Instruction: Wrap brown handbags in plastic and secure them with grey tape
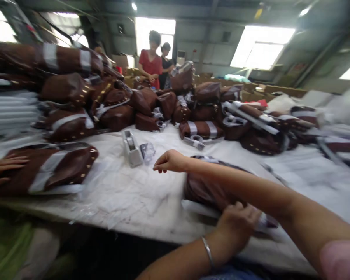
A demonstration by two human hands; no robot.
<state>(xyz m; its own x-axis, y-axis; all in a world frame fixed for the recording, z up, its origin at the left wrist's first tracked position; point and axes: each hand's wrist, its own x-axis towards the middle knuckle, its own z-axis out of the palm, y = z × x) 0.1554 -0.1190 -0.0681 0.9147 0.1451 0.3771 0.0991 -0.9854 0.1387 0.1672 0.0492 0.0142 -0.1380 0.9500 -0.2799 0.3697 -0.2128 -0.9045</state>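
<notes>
My right hand (170,161) reaches out over the white table (128,198), fingers loosely bent downward with nothing in them. It hovers just right of a grey tape dispenser (132,149) and a small clear plastic piece (148,151). My left hand (236,225), a metal bangle on its wrist, presses down with curled fingers on the near end of a brown studded bag (205,190) lying under my right forearm. The bag has pale wrapping at its edge.
A heap of brown bags with grey-wrapped straps (151,105) covers the far half of the table. At the far left another person's hand (4,167) rests on a brown bag (55,167). Two people (151,62) stand at the back.
</notes>
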